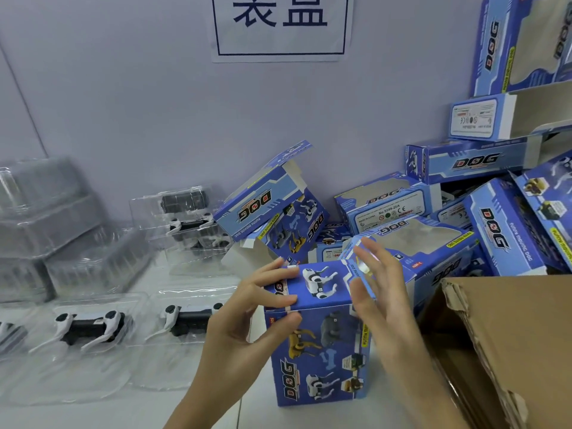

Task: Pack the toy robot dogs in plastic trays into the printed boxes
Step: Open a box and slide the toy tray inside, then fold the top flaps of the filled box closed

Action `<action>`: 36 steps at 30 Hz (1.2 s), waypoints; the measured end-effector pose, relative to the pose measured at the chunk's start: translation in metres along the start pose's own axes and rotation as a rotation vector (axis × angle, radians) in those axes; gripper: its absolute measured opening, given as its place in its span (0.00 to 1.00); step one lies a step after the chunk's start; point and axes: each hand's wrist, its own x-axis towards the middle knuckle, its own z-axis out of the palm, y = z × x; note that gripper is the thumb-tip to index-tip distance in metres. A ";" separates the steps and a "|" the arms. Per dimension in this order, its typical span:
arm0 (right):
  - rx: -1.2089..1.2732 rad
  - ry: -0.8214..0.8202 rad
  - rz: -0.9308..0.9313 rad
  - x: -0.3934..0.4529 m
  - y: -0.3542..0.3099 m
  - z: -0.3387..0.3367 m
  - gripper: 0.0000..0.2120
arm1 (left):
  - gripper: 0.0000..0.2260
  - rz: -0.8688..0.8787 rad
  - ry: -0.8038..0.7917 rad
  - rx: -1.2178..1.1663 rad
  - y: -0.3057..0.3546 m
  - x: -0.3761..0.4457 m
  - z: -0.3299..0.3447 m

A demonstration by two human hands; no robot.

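Printed box (318, 345) upright on table (216, 410), front centre, top flap nearly down. Left hand (247, 311) pinching top left edge, thumb on side, fingers on lid. Right hand (380, 292) blurred, fingers straight, released, at right side flap (356, 267). Risk: flap buckling or missing slot if pushed crooked; box tipping under one-sided press. More toy dogs in trays (89, 329) waiting left; cardboard carton (510, 335) right.
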 end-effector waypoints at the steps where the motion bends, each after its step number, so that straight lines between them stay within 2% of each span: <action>1: 0.025 -0.103 0.099 0.004 -0.002 -0.009 0.41 | 0.06 -0.016 0.014 -0.032 0.002 0.000 -0.002; 4: -0.088 -0.413 0.274 0.006 0.002 -0.030 0.48 | 0.07 -0.042 0.050 -0.087 0.006 0.002 -0.008; 5: -0.141 -0.483 0.305 0.005 0.003 -0.032 0.47 | 0.07 -0.057 0.045 -0.109 0.006 0.003 -0.010; 7: -0.218 -0.516 0.371 0.004 0.007 -0.036 0.42 | 0.08 -0.093 0.011 -0.155 0.006 0.004 -0.014; 9: -0.255 -0.485 0.376 0.004 0.006 -0.035 0.39 | 0.10 -0.129 -0.001 -0.174 0.006 0.005 -0.019; 11: -0.265 -0.421 0.316 0.006 0.005 -0.033 0.36 | 0.10 -0.115 0.033 -0.090 0.006 0.006 -0.023; 13: -0.230 -0.311 0.219 0.005 0.002 -0.025 0.33 | 0.07 -0.065 0.138 0.114 0.005 0.008 -0.025; 16: -0.169 -0.138 0.031 0.001 -0.002 -0.001 0.33 | 0.12 0.033 0.311 0.393 0.005 0.009 -0.021; 18: -0.135 -0.035 -0.083 -0.003 0.000 0.017 0.35 | 0.15 0.110 0.402 0.498 0.009 0.008 -0.018; 20: -0.101 0.045 -0.183 -0.008 0.007 0.033 0.36 | 0.17 0.095 0.448 0.490 0.018 0.009 -0.019; 22: -0.152 0.145 -0.235 -0.014 0.013 0.046 0.39 | 0.16 0.023 0.423 0.343 0.026 0.012 -0.025; 24: -0.324 0.232 -0.328 -0.020 0.019 0.054 0.42 | 0.14 -0.065 0.397 0.189 0.034 0.012 -0.032; 26: -0.480 0.228 -0.441 -0.025 0.023 0.061 0.44 | 0.15 -0.182 0.393 0.089 0.042 0.014 -0.039; 30: -0.774 0.215 -0.663 -0.021 0.031 0.073 0.40 | 0.24 -0.665 0.427 -0.014 0.037 0.038 -0.056; 32: -0.880 0.165 -0.715 -0.016 0.035 0.075 0.37 | 0.21 -0.802 0.349 -0.026 0.028 0.039 -0.068; 34: -0.920 0.067 -0.696 -0.013 0.039 0.073 0.37 | 0.27 -0.830 0.219 -0.050 0.019 0.030 -0.074; 36: -0.901 -0.065 -0.672 -0.012 0.042 0.068 0.35 | 0.28 -0.829 0.192 -0.059 0.013 0.022 -0.080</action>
